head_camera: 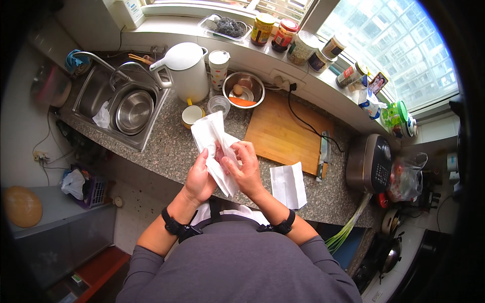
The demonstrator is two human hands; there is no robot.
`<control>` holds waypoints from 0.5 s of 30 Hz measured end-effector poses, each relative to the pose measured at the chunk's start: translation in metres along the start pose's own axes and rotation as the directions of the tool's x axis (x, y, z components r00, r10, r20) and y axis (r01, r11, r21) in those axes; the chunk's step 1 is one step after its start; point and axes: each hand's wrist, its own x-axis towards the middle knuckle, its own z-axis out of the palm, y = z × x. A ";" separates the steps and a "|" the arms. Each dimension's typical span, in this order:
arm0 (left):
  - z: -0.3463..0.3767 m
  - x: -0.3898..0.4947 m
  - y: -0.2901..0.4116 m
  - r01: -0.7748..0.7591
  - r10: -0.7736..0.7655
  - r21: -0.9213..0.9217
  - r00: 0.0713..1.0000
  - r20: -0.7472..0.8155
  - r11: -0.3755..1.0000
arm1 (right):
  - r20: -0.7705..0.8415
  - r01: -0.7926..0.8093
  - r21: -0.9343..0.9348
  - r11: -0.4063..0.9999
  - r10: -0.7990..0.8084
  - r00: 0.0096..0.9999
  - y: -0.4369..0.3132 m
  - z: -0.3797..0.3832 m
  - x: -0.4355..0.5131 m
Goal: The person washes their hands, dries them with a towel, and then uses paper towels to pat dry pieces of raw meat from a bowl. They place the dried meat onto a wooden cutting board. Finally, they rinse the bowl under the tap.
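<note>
Between my hands, above the counter's front edge, is a folded white paper towel with a piece of raw pinkish meat partly wrapped in it. My left hand supports the towel from the left, thumb raised along its edge. The fingers of my right hand press on the towel and meat from the right; the towel hides part of the meat. Another white paper towel lies on the granite counter to the right.
A wooden cutting board holds a cleaver at its right edge, with a black cord across. Behind are a steel bowl with an egg and carrot, a yellow mug and a white pitcher. Left: sink; right: rice cooker.
</note>
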 end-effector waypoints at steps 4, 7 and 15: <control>-0.005 -0.001 0.006 0.071 -0.060 -0.027 0.955 0.290 0.997 | -0.048 -0.032 -0.044 0.999 0.030 0.998 -0.007 -0.004 0.001; -0.003 -0.006 0.005 0.083 -0.091 0.106 0.993 0.073 0.991 | -0.034 -0.108 -0.109 0.988 0.105 0.994 -0.009 -0.005 0.000; 0.007 -0.004 0.022 0.189 -0.113 -0.133 0.891 0.439 0.973 | 0.234 -0.499 0.743 0.446 0.525 0.818 0.014 -0.023 0.013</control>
